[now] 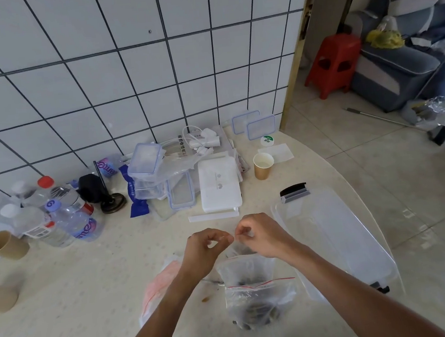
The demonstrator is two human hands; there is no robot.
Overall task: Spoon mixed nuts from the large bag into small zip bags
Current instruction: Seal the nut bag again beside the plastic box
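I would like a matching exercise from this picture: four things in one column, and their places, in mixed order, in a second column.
Things:
1. red stool
2. white box
3. clear lid
4. water bottles

Places:
A. at the table's right edge
B. on the floor by the sofa
C. at the table's far left, near the wall
D. mid-table, beyond the hands

Pairs: 1-B, 2-D, 3-A, 4-C

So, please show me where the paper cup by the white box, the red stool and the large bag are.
paper cup (263, 167), head view, its side wall.
red stool (334, 62), head view, its front face.
large bag (252, 294), head view, clear front below the red zip.
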